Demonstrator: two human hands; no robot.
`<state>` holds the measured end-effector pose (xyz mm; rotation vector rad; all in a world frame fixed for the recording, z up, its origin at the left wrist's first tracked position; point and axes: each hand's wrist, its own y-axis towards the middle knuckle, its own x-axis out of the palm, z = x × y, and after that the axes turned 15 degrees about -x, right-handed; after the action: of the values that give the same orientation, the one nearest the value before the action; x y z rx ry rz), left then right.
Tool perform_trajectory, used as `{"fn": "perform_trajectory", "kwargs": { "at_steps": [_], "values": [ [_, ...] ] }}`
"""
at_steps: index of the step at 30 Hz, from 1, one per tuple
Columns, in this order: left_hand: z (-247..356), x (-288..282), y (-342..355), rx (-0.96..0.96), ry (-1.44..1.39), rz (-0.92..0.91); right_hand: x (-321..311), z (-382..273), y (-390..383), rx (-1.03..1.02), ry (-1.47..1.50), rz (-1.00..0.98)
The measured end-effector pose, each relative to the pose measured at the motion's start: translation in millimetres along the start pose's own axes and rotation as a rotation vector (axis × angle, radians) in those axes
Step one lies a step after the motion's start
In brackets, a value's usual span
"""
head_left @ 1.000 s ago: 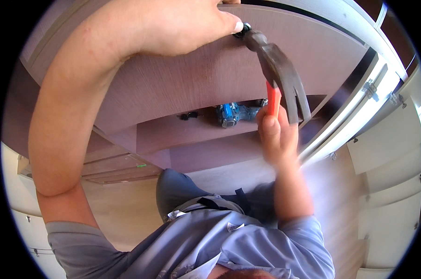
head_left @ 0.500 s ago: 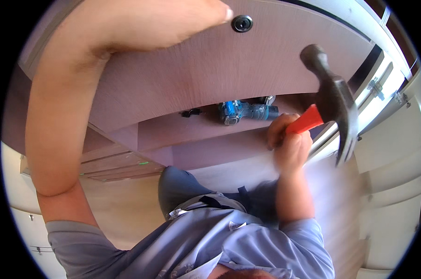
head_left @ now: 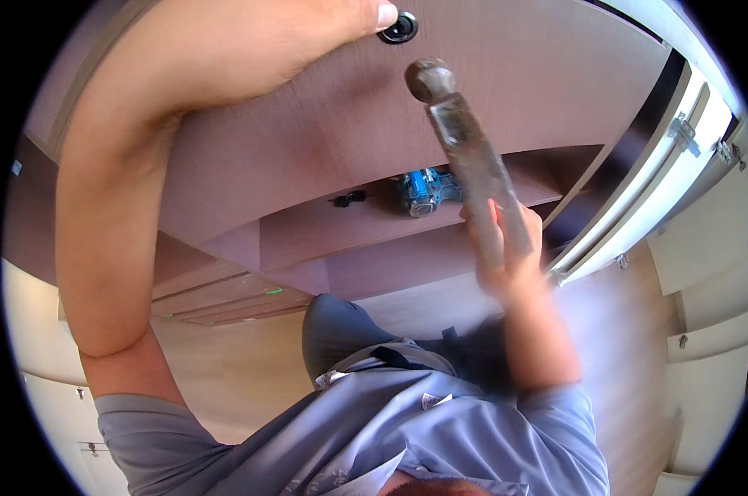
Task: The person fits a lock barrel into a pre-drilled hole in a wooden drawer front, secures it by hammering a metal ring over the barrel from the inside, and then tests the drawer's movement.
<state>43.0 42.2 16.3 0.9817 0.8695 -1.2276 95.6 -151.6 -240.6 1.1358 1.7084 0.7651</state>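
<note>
A round black fitting point(head_left: 402, 31) sits in the upright wood-grain panel at the top. The thumb of my left hand point(head_left: 328, 23) reaches its upper left rim; the other fingers are out of sight past the top edge. My right hand point(head_left: 519, 252) is closed around the red handle of a claw hammer point(head_left: 466, 149), mostly hidden behind the metal head. The hammer's round striking face points up toward the panel, just below and right of the fitting in the picture. Its claw end covers part of my right hand.
On the shelf below the panel lie a blue cordless power tool point(head_left: 424, 192), partly behind the hammer, and a small black object point(head_left: 348, 198). An open white door point(head_left: 638, 202) with metal hinges stands at right. Slatted wood point(head_left: 217, 293) runs at lower left.
My right hand has swung the hammer up and left toward the black fitting, turning its head. My left thumb now overlaps the fitting's rim. The view has shifted slightly.
</note>
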Motion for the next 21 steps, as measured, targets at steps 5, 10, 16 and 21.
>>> {"fn": "perform_trajectory", "kwargs": {
  "at_steps": [5,10,16,21],
  "values": [
    [11.9,0.4,-7.3,-0.012,0.132,0.072,3.4,3.8,9.5,-0.079,-0.098,0.011],
    [-3.0,20.5,-0.2,0.054,0.16,0.201,1.9,2.5,17.2,0.014,-0.087,-0.035],
    [4.9,4.6,-7.7,0.014,0.054,0.062,7.6,4.7,16.9,-0.064,-0.084,0.008],
    [2.4,2.9,-2.6,0.013,0.066,0.042,3.7,11.1,8.2,-0.094,-0.033,0.025]
  ]
}}
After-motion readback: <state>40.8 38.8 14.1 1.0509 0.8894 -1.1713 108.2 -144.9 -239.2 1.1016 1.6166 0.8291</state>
